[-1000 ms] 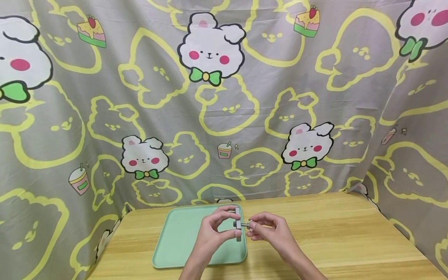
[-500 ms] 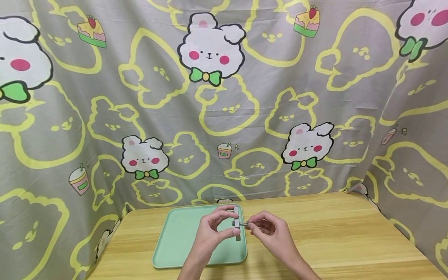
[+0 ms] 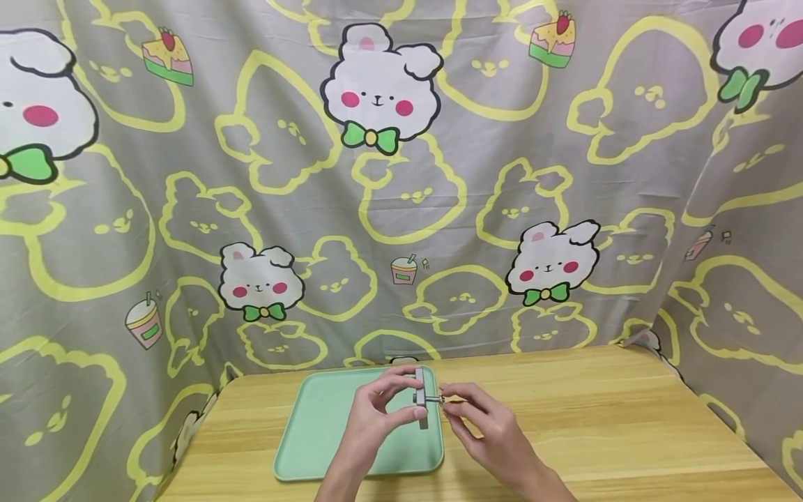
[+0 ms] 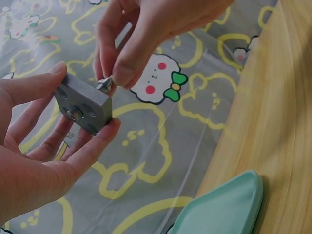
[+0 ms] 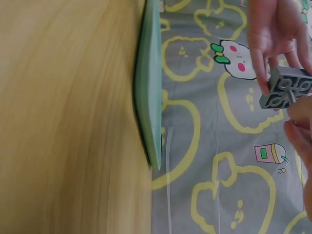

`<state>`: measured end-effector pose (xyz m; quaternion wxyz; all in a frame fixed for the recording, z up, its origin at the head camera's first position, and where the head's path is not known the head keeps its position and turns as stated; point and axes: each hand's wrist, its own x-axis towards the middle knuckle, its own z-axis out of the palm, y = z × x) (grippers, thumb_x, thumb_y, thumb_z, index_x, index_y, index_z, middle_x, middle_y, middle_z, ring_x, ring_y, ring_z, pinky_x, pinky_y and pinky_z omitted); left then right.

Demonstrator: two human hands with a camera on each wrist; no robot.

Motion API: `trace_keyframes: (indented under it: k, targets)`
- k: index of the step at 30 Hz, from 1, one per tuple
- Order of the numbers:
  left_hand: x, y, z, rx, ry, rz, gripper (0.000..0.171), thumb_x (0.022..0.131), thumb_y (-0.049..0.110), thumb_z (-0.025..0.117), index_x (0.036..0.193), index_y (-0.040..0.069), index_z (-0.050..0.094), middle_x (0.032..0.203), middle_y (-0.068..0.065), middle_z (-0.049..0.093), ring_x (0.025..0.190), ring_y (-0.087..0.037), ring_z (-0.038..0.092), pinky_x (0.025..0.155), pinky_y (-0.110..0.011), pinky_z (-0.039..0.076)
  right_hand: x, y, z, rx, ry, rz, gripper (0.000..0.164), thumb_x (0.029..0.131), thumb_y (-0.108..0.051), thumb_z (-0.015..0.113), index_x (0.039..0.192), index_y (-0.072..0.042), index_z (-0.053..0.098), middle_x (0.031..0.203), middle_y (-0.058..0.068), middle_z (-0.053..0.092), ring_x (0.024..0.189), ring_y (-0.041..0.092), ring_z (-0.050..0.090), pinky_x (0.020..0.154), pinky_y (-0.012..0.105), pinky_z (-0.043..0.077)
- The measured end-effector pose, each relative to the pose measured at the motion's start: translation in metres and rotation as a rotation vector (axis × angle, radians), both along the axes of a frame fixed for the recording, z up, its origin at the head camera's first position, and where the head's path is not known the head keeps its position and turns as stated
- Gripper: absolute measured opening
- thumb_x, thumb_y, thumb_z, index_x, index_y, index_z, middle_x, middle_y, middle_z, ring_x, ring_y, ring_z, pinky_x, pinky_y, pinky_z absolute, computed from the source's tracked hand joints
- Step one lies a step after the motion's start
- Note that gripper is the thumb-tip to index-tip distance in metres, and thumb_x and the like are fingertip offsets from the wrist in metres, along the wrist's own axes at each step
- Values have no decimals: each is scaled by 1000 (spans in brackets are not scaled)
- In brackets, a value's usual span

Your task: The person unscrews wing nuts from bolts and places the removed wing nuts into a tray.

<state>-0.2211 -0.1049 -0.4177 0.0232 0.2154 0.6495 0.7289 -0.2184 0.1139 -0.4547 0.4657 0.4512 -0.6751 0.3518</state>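
My left hand [image 3: 370,418] grips a grey square block [image 4: 92,92] by its edges, fingertips above and thumb below in the head view. The block stands on edge, raised over the tray's right side. Recessed holes mark its face, and a bolt [image 3: 433,399] passes through the middle, its head [image 4: 74,115] on the left-hand side. At the bolt's right end sits a small shiny metal nut [image 4: 104,84], which thumb and fingertips of my right hand [image 3: 492,425] pinch. In the right wrist view the block's patterned face [image 5: 286,87] shows, with the fingers partly covering the bolt's end.
A mint-green tray [image 3: 314,425] lies on the wood-grain table [image 3: 602,418], under and left of the hands. Behind and at both sides hangs a grey curtain [image 3: 464,230] printed with cartoon rabbits.
My right fingers have shifted their hold around the bolt's end, moving from curled to more extended. Block and left hand have drifted slightly left and up.
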Motion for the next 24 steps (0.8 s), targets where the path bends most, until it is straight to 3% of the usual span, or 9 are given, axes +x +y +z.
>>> trace_keyframes:
  k: [4,8,11,15,19,20,24]
  targets:
    - [0,0,0,-1,-2,4,35,82,-2,83,114,-7,71,142,-16,57,133,-29,55,94,-37,58,0,-1,1,69,130,-72,21,105,-8,57,99,2,74,117,18,67,88,27,74,80,19,59]
    - [0,-1,-1,-4,1,7,34,82,-2,83,114,-7,71,142,-17,57,133,-29,55,94,-36,57,3,-3,5,100,192,-123,24,107,-8,54,99,3,74,116,20,68,84,24,74,78,21,61]
    - [0,-1,-1,-1,1,9,34,82,-2,83,114,-7,71,142,-17,57,134,-30,55,95,-37,57,3,-3,5,95,186,-121,24,107,-9,55,97,2,74,116,19,68,86,26,74,78,22,61]
    - [0,-1,-2,3,4,10,35,82,-2,84,113,-7,71,141,-16,58,134,-30,54,96,-38,56,1,-2,1,33,111,-82,19,104,-12,62,93,-1,72,117,17,67,91,27,73,81,21,60]
    - [0,-1,-1,-2,9,14,34,82,-2,84,113,-6,72,142,-18,57,135,-30,53,96,-37,56,2,-2,-1,-71,-45,-35,5,95,-5,73,98,-2,70,117,16,66,93,26,70,83,20,59]
    - [0,-1,-1,-7,12,17,34,82,-2,84,113,-6,72,142,-19,57,135,-30,53,97,-38,56,3,-2,0,-99,-111,-29,8,93,-2,74,101,-3,70,117,14,66,94,25,70,82,21,59]
    - [-1,1,-1,-26,38,19,33,81,-1,84,112,-4,73,142,-19,57,134,-29,54,100,-40,54,10,0,3,-243,-542,64,28,91,8,72,114,-7,69,112,11,69,93,23,73,73,29,63]
